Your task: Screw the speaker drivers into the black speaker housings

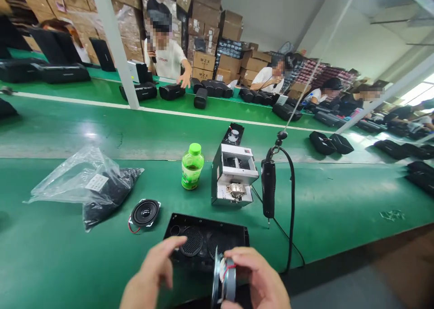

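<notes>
My right hand (259, 279) is closed round a round speaker driver (225, 282) with a metal back and a red wire, held on edge at the table's near edge. My left hand (152, 275) hovers just left of it, fingers loosely curled and apart, holding nothing. Both hands are over a black speaker housing (206, 239) with round mesh grilles lying flat on the green table (339, 209). A second speaker driver (145, 212) with a red wire lies left of the housing.
A clear plastic bag of black parts (98, 187) lies at the left. A green bottle (191, 166), a white screw feeder box (233, 175) and a hanging electric screwdriver (268, 187) stand behind the housing. Other people work among black speakers and cardboard boxes across the line.
</notes>
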Motion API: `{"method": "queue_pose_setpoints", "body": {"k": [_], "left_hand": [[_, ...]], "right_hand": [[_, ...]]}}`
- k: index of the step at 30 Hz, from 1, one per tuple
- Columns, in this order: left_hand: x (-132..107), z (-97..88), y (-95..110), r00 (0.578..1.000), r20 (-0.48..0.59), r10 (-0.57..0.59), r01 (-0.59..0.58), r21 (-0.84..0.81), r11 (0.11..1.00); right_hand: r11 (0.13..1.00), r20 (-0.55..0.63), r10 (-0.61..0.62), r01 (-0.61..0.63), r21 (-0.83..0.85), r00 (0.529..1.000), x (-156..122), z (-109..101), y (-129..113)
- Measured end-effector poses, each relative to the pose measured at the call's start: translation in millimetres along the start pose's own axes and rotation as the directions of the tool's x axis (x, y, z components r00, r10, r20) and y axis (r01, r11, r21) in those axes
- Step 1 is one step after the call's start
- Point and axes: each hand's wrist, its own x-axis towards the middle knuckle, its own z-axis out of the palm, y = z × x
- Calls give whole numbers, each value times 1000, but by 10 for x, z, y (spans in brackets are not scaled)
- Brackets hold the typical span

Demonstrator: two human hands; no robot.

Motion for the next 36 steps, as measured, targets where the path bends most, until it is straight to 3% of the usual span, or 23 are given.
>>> {"method": "queue_pose_setpoints", "body": {"k": [1, 3, 5, 8, 11, 14, 22, 27, 30, 32, 34, 36], "left_hand": [[13, -76, -87, 999, -51, 13, -11, 47, 999], [25, -181, -249, 991, -88, 96, -74, 228, 971], [20, -196, -365, 984, -5, 179, -161, 409, 898], [-11, -95, -433, 978, 130, 165, -208, 494, 844], [-40, 3, -432, 980, 138, 140, -191, 495, 848], [-39, 8, -433, 980, 139, 144, -194, 482, 855], [23, -27, -468, 984, 131, 121, -169, 459, 872], [-20, -27, -377, 986, 156, 63, -123, 418, 900], [38, -216, -264, 982, 188, 33, -104, 381, 919], [177, -433, -208, 990, 135, 27, -79, 393, 916], [392, -653, -207, 997, 69, 29, -59, 495, 867], [639, -797, -272, 991, 133, -14, -75, 637, 767]], "right_hand": [[986, 19, -10, 13, -168, 1000, 97, -114, -45], [872, 141, -6, 75, -484, 990, 306, -303, -144], [754, 257, 66, 121, -646, 964, 497, -407, -215], [656, 370, 242, 129, -743, 897, 690, -413, -234], [608, 438, 394, 129, -784, 808, 770, -350, -187], [600, 468, 443, 134, -788, 765, 768, -300, -124], [617, 467, 412, 138, -775, 783, 708, -261, -23], [612, 493, 373, 191, -767, 786, 743, -271, -26], [603, 512, 342, 234, -763, 788, 730, -272, -9], [585, 521, 317, 269, -765, 793, 695, -277, 19], [560, 516, 293, 292, -775, 805, 650, -287, 47], [547, 514, 265, 311, -777, 816, 619, -304, 59]]}}
